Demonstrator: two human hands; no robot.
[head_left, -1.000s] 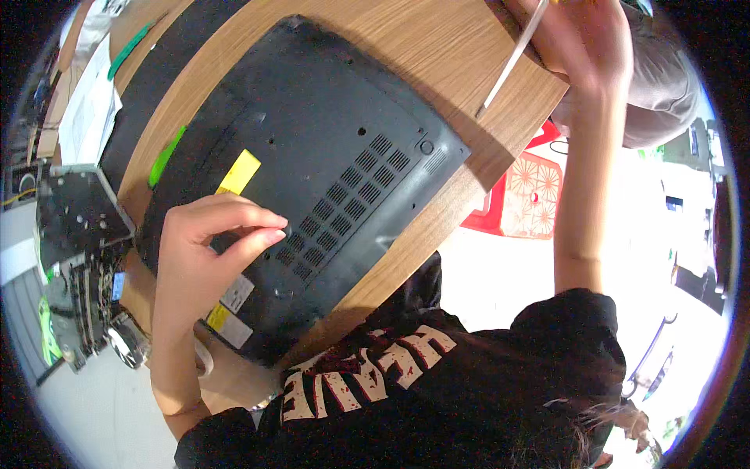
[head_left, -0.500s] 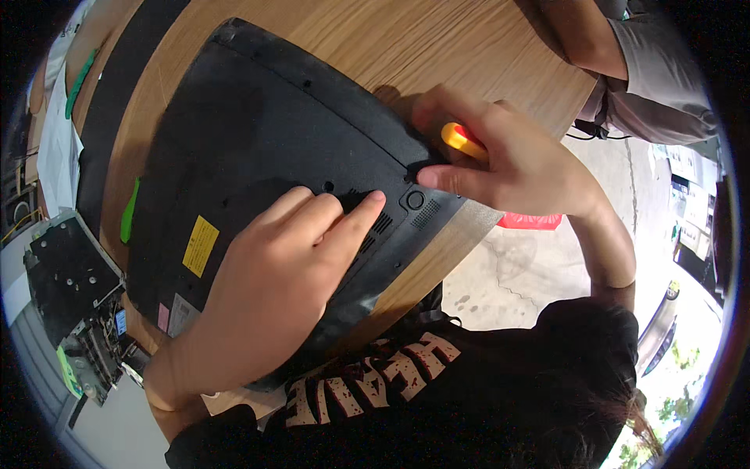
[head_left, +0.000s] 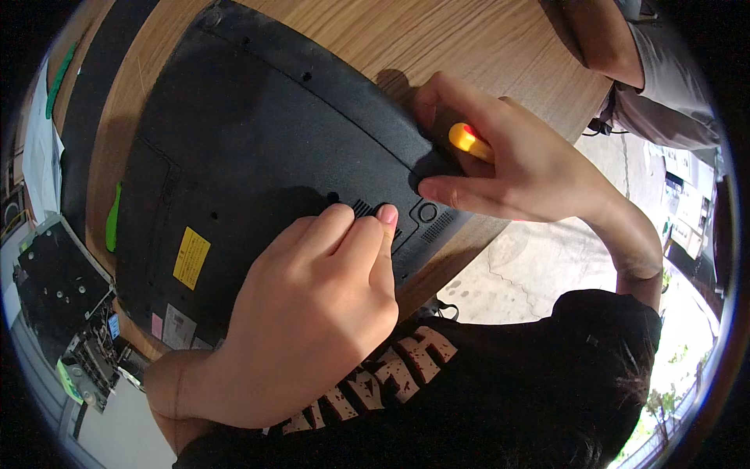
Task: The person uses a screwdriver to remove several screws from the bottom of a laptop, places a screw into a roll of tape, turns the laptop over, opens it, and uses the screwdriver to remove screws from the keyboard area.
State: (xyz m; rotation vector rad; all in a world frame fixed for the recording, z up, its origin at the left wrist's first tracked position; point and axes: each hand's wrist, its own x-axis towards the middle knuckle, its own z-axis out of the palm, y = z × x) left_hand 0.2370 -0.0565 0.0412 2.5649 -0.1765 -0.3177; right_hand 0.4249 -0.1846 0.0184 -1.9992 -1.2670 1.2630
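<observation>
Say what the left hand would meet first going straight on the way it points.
Across the black laptop, the left hand would likely meet the right hand first, near its thumb; depth is unclear.

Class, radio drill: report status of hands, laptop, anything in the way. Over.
Left hand over vents, grip unclear. Right hand holding yellow handle. Laptop underside up on table. Left hand blocks some vents from view.

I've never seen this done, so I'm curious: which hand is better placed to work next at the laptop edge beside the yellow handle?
Probably the right hand: it is by that edge of the laptop, with the yellow handle in its grip. The left hand is over the vents, farther away.
</observation>
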